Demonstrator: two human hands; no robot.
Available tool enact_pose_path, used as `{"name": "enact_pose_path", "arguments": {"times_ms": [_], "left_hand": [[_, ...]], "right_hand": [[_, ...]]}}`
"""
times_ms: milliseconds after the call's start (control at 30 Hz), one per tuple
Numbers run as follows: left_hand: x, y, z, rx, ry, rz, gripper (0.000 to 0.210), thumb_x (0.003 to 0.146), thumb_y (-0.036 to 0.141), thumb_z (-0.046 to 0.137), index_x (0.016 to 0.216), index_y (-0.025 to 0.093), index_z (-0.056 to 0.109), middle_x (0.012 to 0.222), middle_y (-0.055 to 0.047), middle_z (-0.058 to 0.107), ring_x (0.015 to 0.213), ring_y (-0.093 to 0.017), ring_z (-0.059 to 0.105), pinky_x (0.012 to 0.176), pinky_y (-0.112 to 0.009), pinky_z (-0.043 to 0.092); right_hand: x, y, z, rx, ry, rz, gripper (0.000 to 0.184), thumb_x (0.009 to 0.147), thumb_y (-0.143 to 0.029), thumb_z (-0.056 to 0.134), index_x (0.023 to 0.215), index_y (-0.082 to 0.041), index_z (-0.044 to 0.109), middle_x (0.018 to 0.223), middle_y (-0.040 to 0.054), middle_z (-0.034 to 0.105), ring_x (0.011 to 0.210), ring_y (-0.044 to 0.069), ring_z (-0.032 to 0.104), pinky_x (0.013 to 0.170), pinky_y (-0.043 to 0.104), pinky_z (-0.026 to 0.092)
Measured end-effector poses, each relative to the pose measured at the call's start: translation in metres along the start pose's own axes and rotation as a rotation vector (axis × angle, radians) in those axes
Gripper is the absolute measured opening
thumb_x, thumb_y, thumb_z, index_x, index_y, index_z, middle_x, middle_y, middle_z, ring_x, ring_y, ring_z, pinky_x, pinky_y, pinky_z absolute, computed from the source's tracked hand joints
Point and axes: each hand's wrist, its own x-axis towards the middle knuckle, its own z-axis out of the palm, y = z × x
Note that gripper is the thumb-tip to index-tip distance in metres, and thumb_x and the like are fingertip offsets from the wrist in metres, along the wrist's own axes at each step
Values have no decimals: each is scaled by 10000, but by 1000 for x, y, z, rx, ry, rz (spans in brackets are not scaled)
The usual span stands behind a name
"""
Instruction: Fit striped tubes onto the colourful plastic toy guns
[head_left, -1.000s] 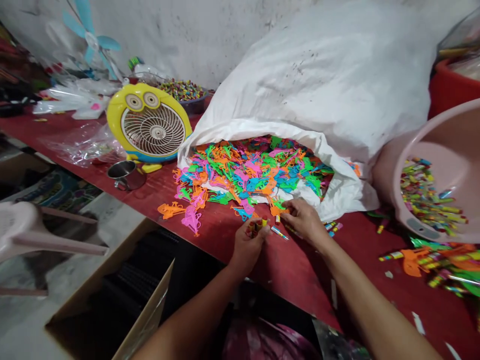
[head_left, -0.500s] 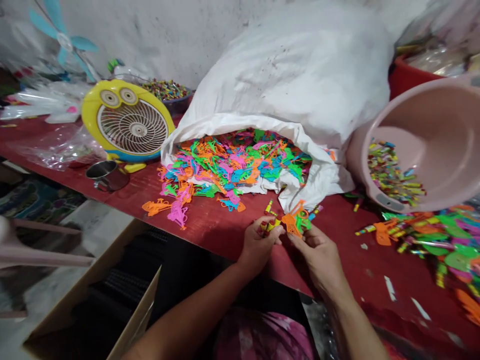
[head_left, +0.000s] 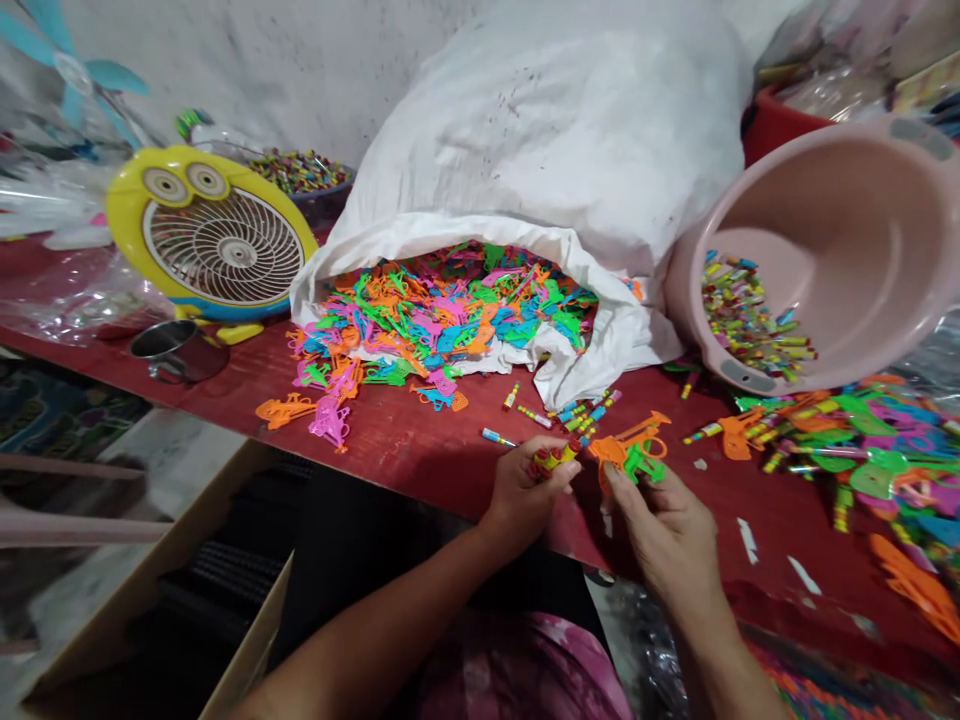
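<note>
My left hand (head_left: 529,490) is closed around several small tubes with yellow and red wrapping (head_left: 556,457), their ends pointing up and to the right. In my right hand (head_left: 667,525), thumb and fingers pinch flat plastic toy pieces: an orange one (head_left: 626,445) and a green one (head_left: 643,463) behind it. The two hands are close together over the front edge of the red table. Just beyond them lie loose wrapped tubes (head_left: 592,410). Farther back, a white sack (head_left: 555,150) lies with its mouth toward me, spilling colourful plastic toy pieces (head_left: 450,320).
A pink tub (head_left: 832,230) rests on its side at right, with wrapped tubes inside. Before it spreads a pile of tubes joined with plastic pieces (head_left: 877,450). At left stand a yellow fan (head_left: 232,240) and a metal cup (head_left: 178,350). A cardboard box (head_left: 247,630) is below the table.
My right hand has moved a little away from the left, and the orange piece now shows more fully. The whole view has shifted slightly, with the scene sliding left.
</note>
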Motion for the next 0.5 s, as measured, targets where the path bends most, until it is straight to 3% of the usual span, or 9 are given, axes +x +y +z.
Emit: {"name": "enact_pose_path", "arguments": {"times_ms": [300,500], "left_hand": [[-1,2,-2,26,-48,21,234,801,341,711,931,149,675,687,3,588,590,-115,526,599,-224,417],[-3,0,-4,204,-56,149,170,849,292,650,951,168,704,730,-11,625,659,-146,533,656,-248,427]], "right_hand": [[3,7,4,-46,-51,-41,284,881,-476,617,848,-195,645,681,20,635,577,155,552,526,252,420],[4,9,0,-159,-59,-125,234,899,-415,597,788,-211,622,641,13,605,577,164,548,557,270,418]]}}
